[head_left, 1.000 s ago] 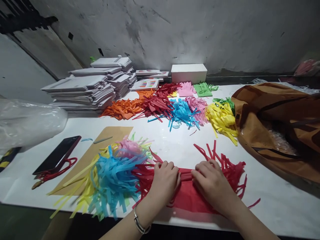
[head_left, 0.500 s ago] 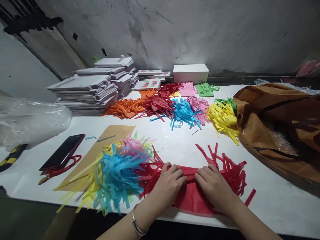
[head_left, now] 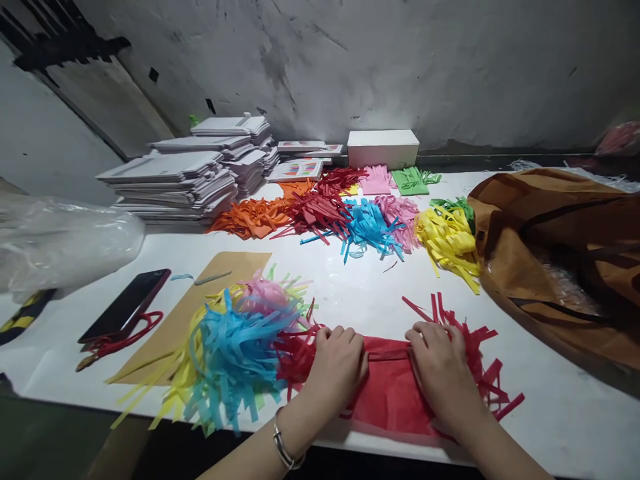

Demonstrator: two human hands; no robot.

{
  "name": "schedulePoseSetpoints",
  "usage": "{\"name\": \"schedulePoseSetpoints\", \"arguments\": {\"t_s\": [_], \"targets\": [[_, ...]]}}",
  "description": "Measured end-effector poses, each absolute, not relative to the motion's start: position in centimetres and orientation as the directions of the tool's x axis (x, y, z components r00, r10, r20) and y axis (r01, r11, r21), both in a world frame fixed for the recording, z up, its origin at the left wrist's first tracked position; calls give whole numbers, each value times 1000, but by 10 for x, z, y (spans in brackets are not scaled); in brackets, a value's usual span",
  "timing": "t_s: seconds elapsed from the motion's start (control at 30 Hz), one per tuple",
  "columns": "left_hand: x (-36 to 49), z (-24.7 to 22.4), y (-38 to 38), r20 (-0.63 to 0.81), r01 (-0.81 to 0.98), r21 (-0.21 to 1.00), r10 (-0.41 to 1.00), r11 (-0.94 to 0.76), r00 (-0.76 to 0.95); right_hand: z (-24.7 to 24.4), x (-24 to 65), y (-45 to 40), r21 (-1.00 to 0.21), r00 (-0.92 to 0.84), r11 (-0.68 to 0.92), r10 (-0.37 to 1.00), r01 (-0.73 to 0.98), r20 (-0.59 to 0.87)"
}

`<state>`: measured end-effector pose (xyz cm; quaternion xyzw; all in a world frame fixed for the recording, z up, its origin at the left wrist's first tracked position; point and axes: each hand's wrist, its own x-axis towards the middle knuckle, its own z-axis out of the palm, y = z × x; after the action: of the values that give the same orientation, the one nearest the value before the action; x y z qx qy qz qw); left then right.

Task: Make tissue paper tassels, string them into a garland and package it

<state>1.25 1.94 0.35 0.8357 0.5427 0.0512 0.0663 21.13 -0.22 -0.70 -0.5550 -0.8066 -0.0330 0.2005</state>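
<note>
In the head view a sheet of red tissue paper point(head_left: 387, 397) with fringed ends lies at the table's front edge. Across its upper part runs a narrow folded band between my two hands. My left hand point(head_left: 337, 363) is closed on the paper's left part, fingers curled and fingertips hidden. My right hand point(head_left: 443, 367) grips the right part the same way, beside the red fringe. Left of my left hand sits a blue tissue tassel point(head_left: 240, 353), with a pink tassel point(head_left: 267, 297) and yellow strips point(head_left: 183, 380) against it.
A brown envelope point(head_left: 150, 353) lies under the tassels, with a phone point(head_left: 127, 303) to its left. Behind are orange point(head_left: 255, 217), blue point(head_left: 370, 227) and yellow point(head_left: 447, 237) tassels, paper stacks point(head_left: 170, 177) and a white box point(head_left: 383, 148). A brown bag point(head_left: 505, 267) stands at right.
My hands have spread further apart along the red tissue paper, the right one moving right. More of the folded band shows between them.
</note>
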Motion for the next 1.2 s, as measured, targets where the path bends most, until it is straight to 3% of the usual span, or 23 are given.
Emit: {"name": "schedulePoseSetpoints", "arguments": {"t_s": [0.17,0.43,0.7,0.83,1.0,1.1,1.2], "targets": [[8,0,17,103,849,231,879,-476,465,-9,198,3,-151,-563,659,722,737,401],[3,-7,20,301,694,241,732,-678,611,-18,192,5,-182,-539,632,752,754,380],[-2,-2,23,154,688,463,815,-559,559,-15,217,0,-143,-598,663,733,735,325],[-1,0,19,137,729,410,827,-549,545,-14,240,-7,-199,-550,647,743,736,382],[11,10,17,48,808,326,862,-491,504,-14,236,-9,-360,-395,533,831,765,391],[20,18,19,-34,871,221,889,-438,456,-12,226,-7,-365,-290,401,901,840,323],[25,19,21,-15,873,140,880,-468,474,-9,221,-4,-352,-224,323,929,878,295]]}}
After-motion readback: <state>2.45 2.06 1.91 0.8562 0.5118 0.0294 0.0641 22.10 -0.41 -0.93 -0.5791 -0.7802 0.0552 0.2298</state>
